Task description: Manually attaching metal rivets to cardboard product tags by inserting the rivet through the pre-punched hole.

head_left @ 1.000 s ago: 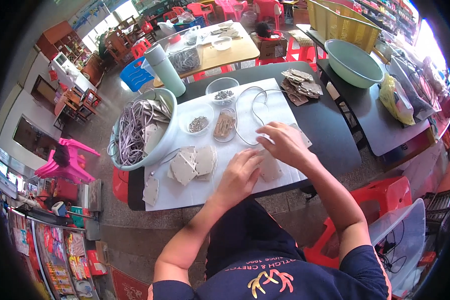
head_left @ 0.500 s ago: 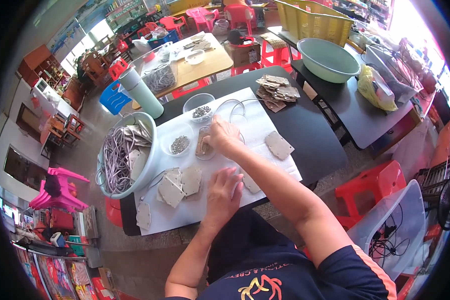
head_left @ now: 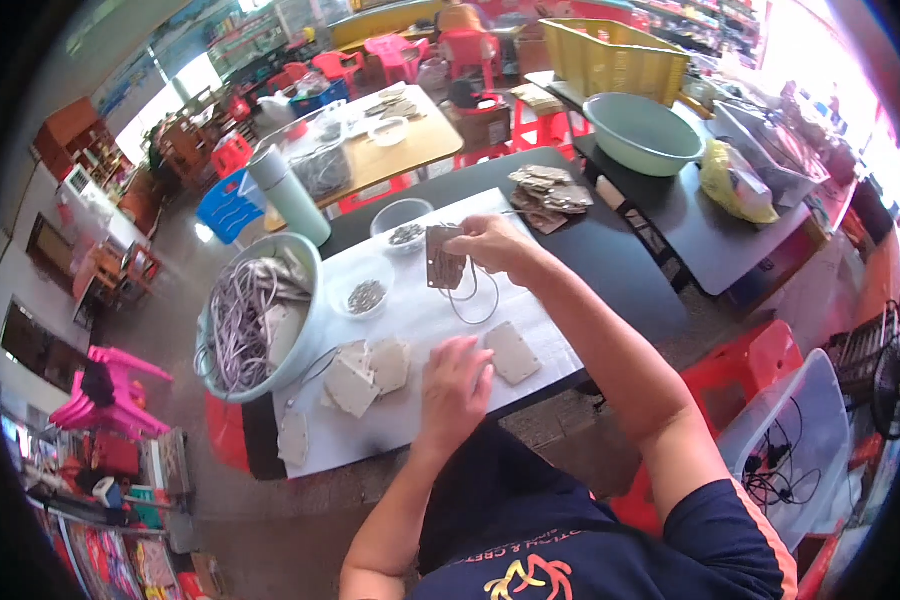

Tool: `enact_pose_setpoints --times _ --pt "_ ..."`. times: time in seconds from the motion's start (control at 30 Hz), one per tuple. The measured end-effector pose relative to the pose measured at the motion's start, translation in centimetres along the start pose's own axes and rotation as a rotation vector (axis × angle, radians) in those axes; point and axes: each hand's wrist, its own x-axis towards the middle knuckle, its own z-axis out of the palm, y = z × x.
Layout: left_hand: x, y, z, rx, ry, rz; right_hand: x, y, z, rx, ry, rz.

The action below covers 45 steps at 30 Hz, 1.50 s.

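My right hand [head_left: 497,244] pinches a flat grey-brown plate [head_left: 444,264] with small edge holes, held up above the white sheet [head_left: 425,345]. A thin pale cord [head_left: 483,320] loops below that plate. Fingers apart, my left hand [head_left: 454,392] holds nothing and hovers by a light grey plate [head_left: 514,353] at the sheet's near side. Left of it lies a small pile of similar plates [head_left: 355,385]. Two clear plastic bowls, a nearer one [head_left: 383,270] and a farther one [head_left: 401,211], contain small metal pieces too tiny to name.
A pale green basin [head_left: 313,330] with bundled grey cords and plates stands at the left, beside a green flask [head_left: 292,195]. Stacked brownish plates [head_left: 550,192] lie on the black table's far side. Another green basin [head_left: 645,150] sits on the right-hand table.
My right hand has lifted the grey-brown plate off the sheet and moved it to the right, the cord loop now hanging near it. The whole view has shifted slightly. My left hand stays low.
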Motion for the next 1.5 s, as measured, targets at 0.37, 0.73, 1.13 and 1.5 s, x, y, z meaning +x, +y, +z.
enact_pose_setpoints --times 0.37,0.73,1.13,1.5 --pt "0.0 1.2 -1.2 -0.03 -0.045 -0.086 -10.8 -13.1 -18.0 -0.306 0.39 -0.658" --pt "-0.5 1.2 -1.1 0.005 -0.059 -0.09 -10.7 -0.7 -21.7 0.495 0.181 -0.22" --pt "-0.6 1.7 -1.5 0.002 -0.078 -0.069 -9.4 5.9 -12.5 -1.118 0.292 -0.036" --pt "-0.6 2.5 -1.9 0.028 -0.117 -0.104 -3.5 2.6 -16.5 -1.126 0.206 -0.082"
